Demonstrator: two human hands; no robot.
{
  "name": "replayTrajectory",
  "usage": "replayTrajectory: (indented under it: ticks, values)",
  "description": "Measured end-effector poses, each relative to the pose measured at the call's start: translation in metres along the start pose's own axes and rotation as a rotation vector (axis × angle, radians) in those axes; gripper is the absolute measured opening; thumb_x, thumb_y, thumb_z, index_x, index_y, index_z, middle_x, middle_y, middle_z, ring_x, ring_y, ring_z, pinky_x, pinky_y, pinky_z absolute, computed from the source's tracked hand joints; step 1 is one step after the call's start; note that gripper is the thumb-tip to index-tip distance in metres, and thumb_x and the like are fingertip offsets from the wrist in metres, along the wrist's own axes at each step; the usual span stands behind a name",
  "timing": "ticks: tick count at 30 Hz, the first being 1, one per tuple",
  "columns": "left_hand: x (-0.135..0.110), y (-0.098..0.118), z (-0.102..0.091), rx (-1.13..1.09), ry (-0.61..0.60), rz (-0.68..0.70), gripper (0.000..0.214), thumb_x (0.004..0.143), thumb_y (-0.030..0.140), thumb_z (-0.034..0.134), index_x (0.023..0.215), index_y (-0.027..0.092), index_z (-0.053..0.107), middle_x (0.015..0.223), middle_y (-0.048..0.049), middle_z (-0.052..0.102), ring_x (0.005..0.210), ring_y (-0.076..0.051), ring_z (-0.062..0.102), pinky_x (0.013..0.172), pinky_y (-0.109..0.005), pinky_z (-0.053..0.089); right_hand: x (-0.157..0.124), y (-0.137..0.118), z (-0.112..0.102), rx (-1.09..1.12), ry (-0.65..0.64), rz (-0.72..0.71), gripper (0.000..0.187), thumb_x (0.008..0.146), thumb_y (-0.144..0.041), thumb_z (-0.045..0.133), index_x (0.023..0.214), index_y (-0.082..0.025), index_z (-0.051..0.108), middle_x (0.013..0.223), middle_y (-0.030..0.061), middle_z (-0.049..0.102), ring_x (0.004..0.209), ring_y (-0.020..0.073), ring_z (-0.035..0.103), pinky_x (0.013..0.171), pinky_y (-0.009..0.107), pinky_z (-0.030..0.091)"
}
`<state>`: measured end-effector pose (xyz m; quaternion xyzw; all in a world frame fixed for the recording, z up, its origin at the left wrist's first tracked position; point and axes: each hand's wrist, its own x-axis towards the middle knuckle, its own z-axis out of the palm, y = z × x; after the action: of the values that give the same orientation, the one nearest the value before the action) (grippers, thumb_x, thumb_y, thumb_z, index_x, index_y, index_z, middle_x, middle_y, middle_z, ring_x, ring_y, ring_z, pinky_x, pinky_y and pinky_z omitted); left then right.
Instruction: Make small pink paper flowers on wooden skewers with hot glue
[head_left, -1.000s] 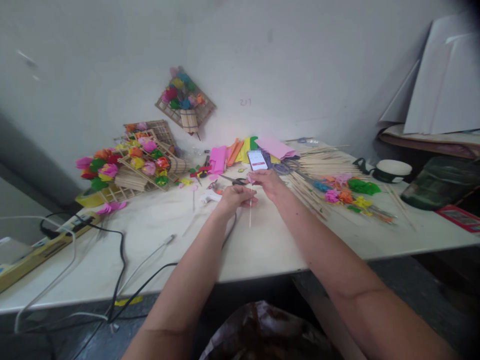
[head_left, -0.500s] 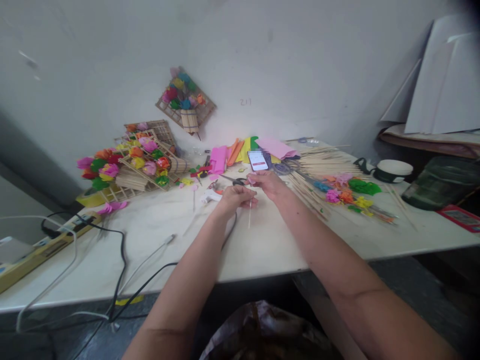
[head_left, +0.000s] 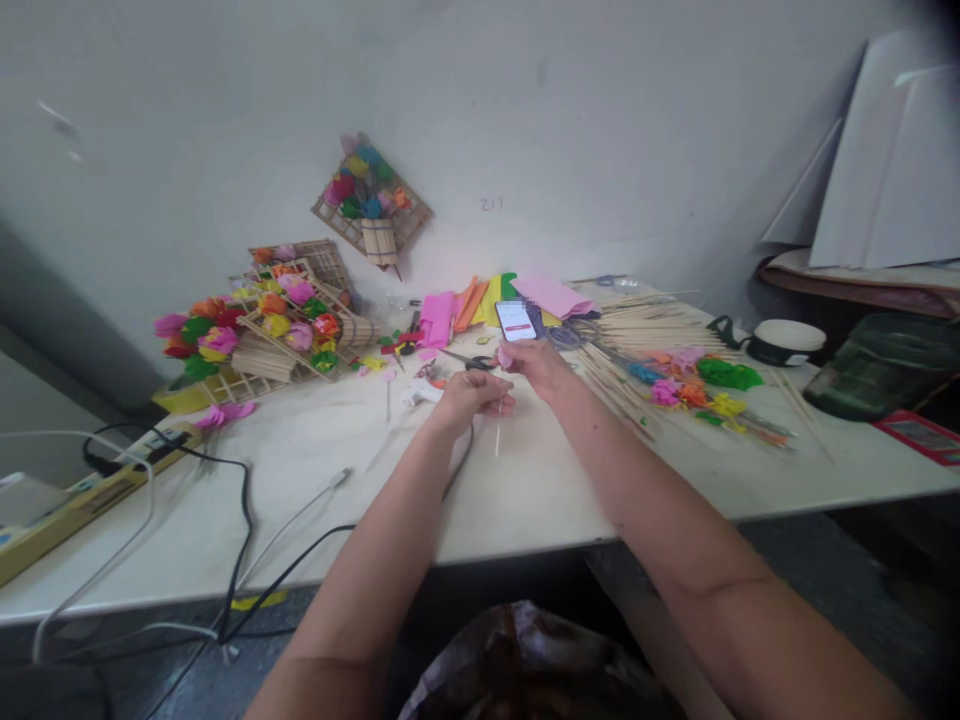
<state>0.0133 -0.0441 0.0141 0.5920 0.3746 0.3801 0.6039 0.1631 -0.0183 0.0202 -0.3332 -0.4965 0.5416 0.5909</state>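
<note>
My left hand (head_left: pixel 480 393) pinches a thin pale stick (head_left: pixel 498 430) that points down toward me over the table. Close by on the right, my right hand (head_left: pixel 534 366) is closed on a small piece of pink paper (head_left: pixel 505 355) at the stick's upper end; how the two join is too small to make out. Black-handled scissors (head_left: pixel 469 361) lie just behind my hands. A white glue gun (head_left: pixel 422 391) rests left of my left hand. Beyond the fingers a phone (head_left: pixel 516 320) leans with its screen lit.
Flower-filled stick frames (head_left: pixel 274 320) stand at left, another frame (head_left: pixel 373 205) against the wall. Folded coloured paper (head_left: pixel 439 322) lies at the back. Right are bamboo sticks (head_left: pixel 637 325), paper flowers (head_left: pixel 694 390) and a dark green container (head_left: pixel 877 370). Cables and a power strip (head_left: pixel 97 500) lie left.
The fingers of my right hand have shifted slightly, and more of the pink paper shows at their tips. My left hand stays in place on the stick.
</note>
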Motion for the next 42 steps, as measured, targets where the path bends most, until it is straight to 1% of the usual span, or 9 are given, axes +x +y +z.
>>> replayTrajectory:
  ticks: [3, 7, 16, 25, 30, 35, 37, 39, 42]
  values:
    - [-0.001, 0.002, -0.001, -0.018, 0.017, 0.002, 0.033, 0.059, 0.037, 0.075, 0.075, 0.01, 0.062, 0.068, -0.0084, 0.069, 0.055, -0.013, 0.063, 0.053, -0.023, 0.048, -0.002, 0.0, 0.001, 0.01, -0.05, 0.066, 0.026, 0.061, -0.04, 0.072, 0.07, -0.015, 0.068, 0.07, 0.0061, 0.069, 0.063, 0.014, 0.058, 0.059, 0.027, 0.039]
    - [-0.002, 0.003, 0.0, -0.025, 0.013, 0.008, 0.034, 0.059, 0.039, 0.074, 0.072, 0.011, 0.061, 0.07, -0.0094, 0.069, 0.056, -0.014, 0.063, 0.052, -0.023, 0.047, -0.006, -0.002, 0.002, 0.003, -0.122, 0.089, 0.024, 0.057, -0.034, 0.076, 0.067, -0.014, 0.068, 0.069, 0.0054, 0.068, 0.06, 0.0124, 0.056, 0.061, 0.028, 0.04]
    - [-0.001, 0.001, 0.0, -0.009, 0.044, -0.006, 0.037, 0.057, 0.039, 0.076, 0.077, 0.011, 0.063, 0.069, -0.0089, 0.069, 0.058, -0.015, 0.064, 0.056, -0.025, 0.049, -0.004, -0.001, 0.008, -0.057, 0.025, 0.037, 0.023, 0.052, -0.032, 0.078, 0.059, -0.014, 0.066, 0.06, 0.0032, 0.065, 0.058, 0.0121, 0.055, 0.064, 0.028, 0.041]
    - [0.0, 0.0, -0.002, -0.007, 0.032, 0.018, 0.037, 0.059, 0.04, 0.074, 0.077, 0.011, 0.063, 0.071, -0.0095, 0.069, 0.058, -0.015, 0.064, 0.055, -0.024, 0.049, -0.002, 0.004, 0.002, -0.077, -0.033, 0.039, 0.023, 0.057, -0.035, 0.075, 0.067, -0.014, 0.069, 0.07, 0.0045, 0.067, 0.061, 0.011, 0.054, 0.062, 0.027, 0.038]
    - [-0.002, 0.006, 0.001, 0.069, 0.092, -0.002, 0.039, 0.054, 0.04, 0.077, 0.074, 0.01, 0.063, 0.066, -0.009, 0.068, 0.055, -0.014, 0.063, 0.052, -0.023, 0.047, 0.0, 0.006, 0.002, -0.166, 0.054, -0.002, 0.024, 0.053, -0.036, 0.076, 0.061, -0.015, 0.067, 0.065, 0.0034, 0.065, 0.059, 0.0111, 0.05, 0.061, 0.027, 0.038]
    - [-0.004, 0.008, -0.001, 0.048, 0.095, 0.028, 0.038, 0.055, 0.04, 0.076, 0.074, 0.01, 0.064, 0.065, -0.0086, 0.068, 0.053, -0.014, 0.062, 0.051, -0.023, 0.046, 0.0, 0.0, 0.003, -0.064, 0.12, -0.018, 0.031, 0.063, -0.047, 0.067, 0.077, -0.02, 0.066, 0.081, 0.0029, 0.064, 0.058, 0.0112, 0.052, 0.056, 0.027, 0.039]
    - [-0.004, 0.007, -0.003, -0.007, 0.049, 0.031, 0.038, 0.056, 0.04, 0.076, 0.076, 0.01, 0.064, 0.066, -0.0085, 0.068, 0.055, -0.014, 0.063, 0.054, -0.024, 0.048, -0.002, -0.005, 0.003, 0.09, 0.068, -0.02, 0.032, 0.069, -0.046, 0.058, 0.09, -0.023, 0.065, 0.098, 0.0031, 0.064, 0.057, 0.0114, 0.053, 0.056, 0.028, 0.04]
    - [-0.005, 0.008, -0.005, -0.041, 0.012, 0.028, 0.038, 0.057, 0.04, 0.075, 0.077, 0.01, 0.063, 0.067, -0.0085, 0.068, 0.056, -0.014, 0.063, 0.055, -0.024, 0.049, -0.005, -0.007, 0.004, 0.195, -0.068, -0.007, 0.034, 0.07, -0.039, 0.053, 0.098, -0.024, 0.064, 0.107, 0.0036, 0.062, 0.056, 0.0117, 0.052, 0.056, 0.029, 0.042]
    - [-0.006, 0.01, -0.006, -0.076, 0.0, 0.035, 0.036, 0.058, 0.039, 0.075, 0.077, 0.01, 0.063, 0.069, -0.0082, 0.068, 0.056, -0.014, 0.064, 0.054, -0.023, 0.049, -0.008, -0.005, 0.005, 0.207, -0.251, 0.072, 0.037, 0.063, -0.027, 0.053, 0.097, -0.021, 0.066, 0.101, 0.0045, 0.065, 0.056, 0.012, 0.051, 0.055, 0.028, 0.041]
